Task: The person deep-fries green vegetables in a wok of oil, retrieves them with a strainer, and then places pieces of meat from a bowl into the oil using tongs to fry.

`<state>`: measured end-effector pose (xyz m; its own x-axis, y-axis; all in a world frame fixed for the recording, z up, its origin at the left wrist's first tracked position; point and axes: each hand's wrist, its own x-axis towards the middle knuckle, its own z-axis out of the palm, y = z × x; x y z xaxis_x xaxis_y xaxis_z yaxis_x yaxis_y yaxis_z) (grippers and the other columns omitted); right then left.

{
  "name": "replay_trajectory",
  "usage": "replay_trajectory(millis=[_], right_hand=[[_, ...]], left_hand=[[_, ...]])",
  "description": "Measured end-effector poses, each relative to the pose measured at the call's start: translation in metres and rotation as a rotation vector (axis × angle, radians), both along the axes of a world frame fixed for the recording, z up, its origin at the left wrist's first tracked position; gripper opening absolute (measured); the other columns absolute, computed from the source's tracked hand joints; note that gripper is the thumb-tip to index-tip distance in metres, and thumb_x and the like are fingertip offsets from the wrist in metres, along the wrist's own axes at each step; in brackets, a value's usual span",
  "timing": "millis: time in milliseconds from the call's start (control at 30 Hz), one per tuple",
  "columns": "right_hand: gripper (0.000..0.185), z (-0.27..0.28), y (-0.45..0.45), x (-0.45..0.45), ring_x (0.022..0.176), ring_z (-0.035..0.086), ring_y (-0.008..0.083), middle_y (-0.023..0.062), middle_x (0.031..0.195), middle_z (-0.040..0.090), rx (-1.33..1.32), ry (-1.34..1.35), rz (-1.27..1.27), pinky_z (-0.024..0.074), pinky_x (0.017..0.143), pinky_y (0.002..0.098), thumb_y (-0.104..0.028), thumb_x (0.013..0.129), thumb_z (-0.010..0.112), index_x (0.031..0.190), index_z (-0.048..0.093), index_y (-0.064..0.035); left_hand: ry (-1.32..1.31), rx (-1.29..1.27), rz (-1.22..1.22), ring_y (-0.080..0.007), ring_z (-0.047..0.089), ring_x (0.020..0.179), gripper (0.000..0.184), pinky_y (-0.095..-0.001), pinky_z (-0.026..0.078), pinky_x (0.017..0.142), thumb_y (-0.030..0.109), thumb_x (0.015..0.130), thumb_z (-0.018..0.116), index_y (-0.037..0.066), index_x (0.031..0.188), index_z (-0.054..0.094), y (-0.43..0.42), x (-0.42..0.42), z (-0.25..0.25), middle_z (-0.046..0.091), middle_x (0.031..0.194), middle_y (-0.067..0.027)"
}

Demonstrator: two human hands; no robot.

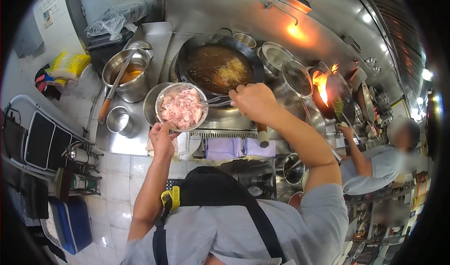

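My left hand [162, 142] is closed on the near rim of a metal bowl [204, 117]. Pale pink raw meat slices [182, 107] fill the bowl, which is held beside the wok's near left edge. Metal tongs [218, 101] are gripped in my right hand [254, 102], their tips at the bowl's right side by the meat. Just beyond sits a large black wok [186, 47] of brown bubbling oil [206, 59]. Pale yellowish pieces [231, 73] float in its right half.
A steel pot [132, 94] with a wooden-handled ladle [108, 104] and a metal cup [119, 120] stand left. Folded purple cloths [225, 148] line the front edge. On the right, a co-worker's hand [347, 130] is near a flaming wok [338, 96]. A strainer [297, 79] lies between.
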<state>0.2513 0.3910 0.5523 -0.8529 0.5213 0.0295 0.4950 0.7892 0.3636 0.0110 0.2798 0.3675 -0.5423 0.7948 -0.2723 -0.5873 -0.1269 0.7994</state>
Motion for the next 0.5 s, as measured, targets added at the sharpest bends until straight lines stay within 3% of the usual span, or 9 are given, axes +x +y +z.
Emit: replay_trajectory(millis=[267, 400, 500], right_hand=[[0.019, 0.064, 0.001, 0.013, 0.068, 0.064, 0.027, 0.0057, 0.071, 0.059, 0.201, 0.228, -0.015, 0.0499, 0.057, 0.0403, -0.031, 0.088, 0.062, 0.089, 0.062, -0.012], [0.019, 0.068, 0.027, 0.017, 0.069, 0.064, 0.0291, 0.0075, 0.074, 0.062, 0.197, 0.264, -0.133, 0.0497, 0.059, 0.0425, -0.032, 0.087, 0.063, 0.091, 0.065, -0.0134], [0.024, 0.042, 0.057, 0.009, 0.083, 0.067, 0.0329, 0.0134, 0.092, 0.069, 0.036, 0.183, -0.331, 0.0525, 0.07, 0.0457, -0.031, 0.086, 0.062, 0.091, 0.07, -0.0089]], left_hand=[[0.015, -0.006, 0.002, -0.0168, 0.063, 0.069, 0.016, -0.0377, 0.059, 0.062, 0.004, 0.084, 0.063, 0.007, 0.076, 0.05, 0.003, -0.002, -0.011, 0.061, 0.079, -0.0067], [0.0, 0.009, 0.001, -0.0162, 0.062, 0.069, 0.015, -0.0371, 0.059, 0.062, 0.005, 0.085, 0.063, 0.007, 0.076, 0.05, 0.002, -0.005, -0.013, 0.059, 0.078, -0.0054], [0.007, 0.0, -0.007, -0.0156, 0.062, 0.069, 0.017, -0.037, 0.059, 0.063, 0.005, 0.085, 0.063, 0.009, 0.075, 0.049, 0.001, -0.006, -0.013, 0.058, 0.078, -0.0038]])
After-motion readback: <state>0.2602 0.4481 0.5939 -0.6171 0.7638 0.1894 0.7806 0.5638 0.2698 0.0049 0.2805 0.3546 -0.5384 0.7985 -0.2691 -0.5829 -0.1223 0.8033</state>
